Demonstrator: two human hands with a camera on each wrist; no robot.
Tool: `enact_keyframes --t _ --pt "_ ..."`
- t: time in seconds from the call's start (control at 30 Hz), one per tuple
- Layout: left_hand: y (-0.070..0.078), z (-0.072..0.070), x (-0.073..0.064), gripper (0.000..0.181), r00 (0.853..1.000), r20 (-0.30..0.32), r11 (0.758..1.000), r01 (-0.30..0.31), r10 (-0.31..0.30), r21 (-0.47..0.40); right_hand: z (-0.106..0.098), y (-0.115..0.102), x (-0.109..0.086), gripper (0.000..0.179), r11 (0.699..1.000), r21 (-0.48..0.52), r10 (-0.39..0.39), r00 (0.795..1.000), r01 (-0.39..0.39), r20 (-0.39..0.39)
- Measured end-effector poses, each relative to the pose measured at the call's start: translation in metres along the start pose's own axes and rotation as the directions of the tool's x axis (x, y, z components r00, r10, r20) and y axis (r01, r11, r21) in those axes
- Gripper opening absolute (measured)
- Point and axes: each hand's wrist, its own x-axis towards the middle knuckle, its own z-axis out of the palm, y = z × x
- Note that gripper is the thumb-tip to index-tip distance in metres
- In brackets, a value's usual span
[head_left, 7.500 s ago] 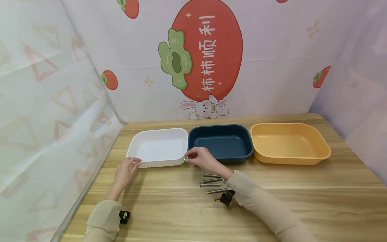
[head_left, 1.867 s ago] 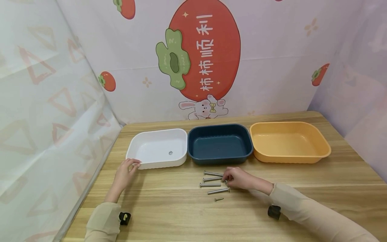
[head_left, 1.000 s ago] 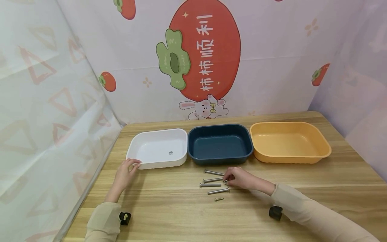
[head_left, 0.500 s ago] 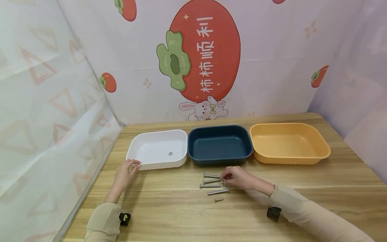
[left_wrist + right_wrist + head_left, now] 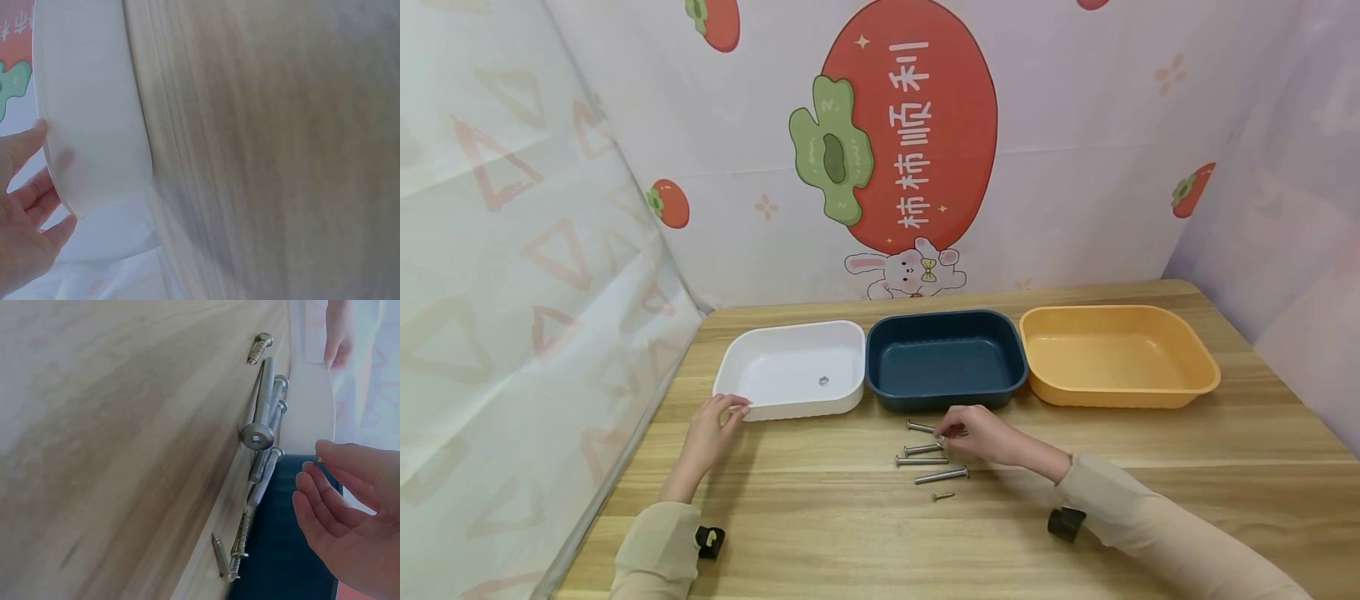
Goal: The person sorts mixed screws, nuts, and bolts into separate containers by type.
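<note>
My left hand [image 5: 709, 433] holds the white tray [image 5: 808, 409] by its front left rim; in the left wrist view the fingers and thumb lie on both sides of the wall. A small silver nut [image 5: 823, 381] lies inside that tray. Just in front of the dark blue tray [image 5: 946, 400], my right hand [image 5: 988, 435] pinches another small nut [image 5: 940, 440] between thumb and forefinger, mostly hidden by them. Several long bolts [image 5: 942, 476] lie on the table below and left of it, partly covered by the fingers. Nearer me is a short screw [image 5: 943, 497].
To the right of the dark blue tray stands a yellow tray [image 5: 1120, 398], all three in a row along the back of the wooden table [image 5: 820, 533]. More short screws [image 5: 222, 556] show beyond the bolts in the right wrist view. A printed cloth [image 5: 1045, 208] hangs behind.
A nut has come to lie in the white tray since the earliest frame. My right hand has lifted another nut from beside the bolts and moved slightly left and away. The left hand has stayed.
</note>
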Motion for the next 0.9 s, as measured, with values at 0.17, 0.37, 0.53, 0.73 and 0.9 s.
enact_keyframes --t 0.17,0.37,0.53,0.73,0.9 --pt "-0.003 0.001 0.0 0.006 0.999 -0.019 0.999 -0.036 0.035 -0.029 0.001 -0.005 0.006 0.012 0.999 0.021 0.026 1.0 -0.025 -0.011" --pt "-0.002 0.001 -0.002 0.013 0.996 -0.059 0.994 -0.078 0.074 -0.072 0.002 -0.012 0.016 0.014 0.998 0.043 0.054 0.998 -0.053 -0.017" --pt "-0.002 0.001 0.0 0.006 0.999 -0.033 0.999 -0.04 0.039 -0.025 0.002 -0.019 0.024 0.014 0.998 0.046 0.054 0.998 -0.053 -0.026" --pt "-0.001 0.0 0.0 0.007 1.0 -0.004 1.0 0.001 -0.001 -0.01 0.004 -0.023 0.033 0.015 0.999 0.048 0.022 0.998 -0.019 -0.054" --pt "-0.001 0.0 0.001 0.007 1.0 0.005 1.0 0.01 -0.01 -0.015 0.005 -0.028 0.039 0.016 0.998 0.066 0.011 0.998 -0.006 -0.066"
